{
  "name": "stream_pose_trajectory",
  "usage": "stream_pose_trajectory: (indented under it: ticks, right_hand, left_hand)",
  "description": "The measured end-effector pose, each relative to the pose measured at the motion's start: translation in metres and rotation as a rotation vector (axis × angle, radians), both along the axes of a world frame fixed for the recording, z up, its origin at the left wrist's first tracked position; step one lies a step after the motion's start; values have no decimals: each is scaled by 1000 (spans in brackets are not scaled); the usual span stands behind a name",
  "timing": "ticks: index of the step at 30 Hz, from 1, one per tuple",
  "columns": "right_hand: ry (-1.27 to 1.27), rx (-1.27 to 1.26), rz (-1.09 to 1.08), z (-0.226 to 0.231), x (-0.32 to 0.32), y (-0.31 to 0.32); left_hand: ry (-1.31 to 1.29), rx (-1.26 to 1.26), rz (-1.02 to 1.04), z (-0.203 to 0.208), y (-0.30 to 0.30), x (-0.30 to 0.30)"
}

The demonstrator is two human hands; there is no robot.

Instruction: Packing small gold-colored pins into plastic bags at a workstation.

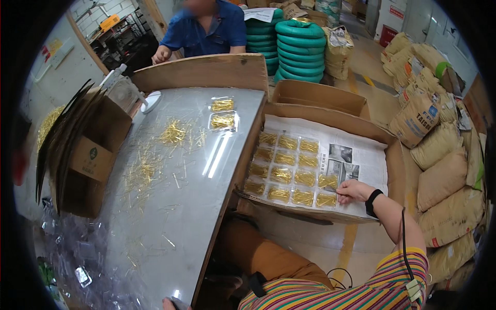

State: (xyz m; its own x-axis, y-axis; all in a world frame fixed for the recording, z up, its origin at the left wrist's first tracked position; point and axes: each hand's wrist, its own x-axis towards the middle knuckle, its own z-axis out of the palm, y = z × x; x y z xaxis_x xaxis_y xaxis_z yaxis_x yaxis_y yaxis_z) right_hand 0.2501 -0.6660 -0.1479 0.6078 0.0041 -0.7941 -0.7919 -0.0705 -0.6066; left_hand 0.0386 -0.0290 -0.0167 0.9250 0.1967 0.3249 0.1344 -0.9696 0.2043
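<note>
Warehouse floor; grey tabletop [175, 206] at frame centre-left, strewn with loose gold pins. Right of it, a paper-lined carton [361, 155] held a grid of pin packets [287, 168]. Right hand [354, 190], fingers flat, touched the lower-right packet [326, 199]; rows ran up-left from it. Left hand [170, 304] barely visible at the bottom edge, grip undeterminable.

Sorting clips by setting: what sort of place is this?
Likely a small factory packing area: stacked sacks, green hose coils, and bagged brass pins laid in a newspaper-lined carton under the right hand.
</note>
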Motion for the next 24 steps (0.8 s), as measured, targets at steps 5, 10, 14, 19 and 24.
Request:
stream_pose_trajectory:
  ticks: [5, 10, 14, 19, 24]
  right_hand:
    - [-15, -301, 300, 43, 15, 3]
    - [-439, -171, 82, 93, 84, 45]
    - [-646, 67, 101, 146, 175, 125]
    - [-616, -15, 50, 156, 278, 185]
    - [-501, -132, 86, 148, 325, 212]
  left_hand:
    - [15, 11, 13, -1, 3, -3]
    - [-28, 17, -28, 1, 4, 1]
    - [-45, -17, -13, 3, 2, 3]
    - [-74, -16, -37, 5, 1, 4]
    - [-82, -2, -41, -1, 6, -1]
